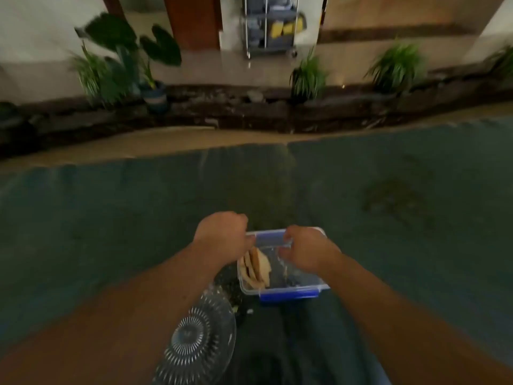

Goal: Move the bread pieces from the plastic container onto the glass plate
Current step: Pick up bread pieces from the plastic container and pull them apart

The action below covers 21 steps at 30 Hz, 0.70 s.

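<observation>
A clear plastic container (297,284) with blue clips sits low in the middle of the head view. Several tan bread pieces (256,269) lean together against its left wall. My left hand (222,237) grips the container's far left corner with curled fingers. My right hand (305,247) holds the far rim beside the blue clip. A cut-glass plate (198,339) with a radiating pattern lies to the near left of the container, partly hidden by my left forearm. The frame is blurred.
A dark green surface (388,218) spreads all around the container and plate. Beyond it runs a sandy strip, then a dark rocky border (249,112) with potted plants. A metal cart (270,26) stands far back on the floor.
</observation>
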Available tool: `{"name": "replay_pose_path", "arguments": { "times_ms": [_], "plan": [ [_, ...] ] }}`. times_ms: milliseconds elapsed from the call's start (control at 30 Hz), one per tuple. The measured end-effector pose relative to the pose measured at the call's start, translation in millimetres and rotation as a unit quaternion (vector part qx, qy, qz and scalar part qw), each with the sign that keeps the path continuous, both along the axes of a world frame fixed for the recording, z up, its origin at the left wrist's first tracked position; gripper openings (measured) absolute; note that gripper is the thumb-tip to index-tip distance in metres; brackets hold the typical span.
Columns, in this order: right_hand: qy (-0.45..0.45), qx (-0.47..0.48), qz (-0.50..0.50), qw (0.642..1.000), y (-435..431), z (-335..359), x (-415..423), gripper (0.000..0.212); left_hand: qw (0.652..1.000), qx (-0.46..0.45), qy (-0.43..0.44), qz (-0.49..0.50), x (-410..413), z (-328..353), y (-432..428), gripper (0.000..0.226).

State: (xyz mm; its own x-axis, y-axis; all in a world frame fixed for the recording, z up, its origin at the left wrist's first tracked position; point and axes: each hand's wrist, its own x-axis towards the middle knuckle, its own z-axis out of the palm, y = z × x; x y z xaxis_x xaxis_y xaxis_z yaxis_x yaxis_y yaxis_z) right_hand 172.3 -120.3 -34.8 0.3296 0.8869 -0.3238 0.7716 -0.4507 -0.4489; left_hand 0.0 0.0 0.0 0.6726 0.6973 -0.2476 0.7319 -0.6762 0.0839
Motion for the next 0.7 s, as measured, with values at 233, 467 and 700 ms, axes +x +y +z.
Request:
{"name": "replay_pose_path", "arguments": {
  "times_ms": [233, 467, 700],
  "plan": [
    [0.188, -0.010, 0.061, 0.980, 19, -75, -28, 0.053, 0.997, -0.039, 0.021, 0.056, 1, -85, 2, 0.036],
    [0.117, -0.042, 0.072, 0.990, 45, -112, -33, 0.045, 0.996, -0.054, 0.022, 0.068, 15, -106, 4, 0.041],
    [0.141, -0.030, 0.033, 0.989, 47, -126, -23, 0.011, 0.994, -0.047, 0.060, 0.078, 33, -110, 2, 0.064]
  ]
}}
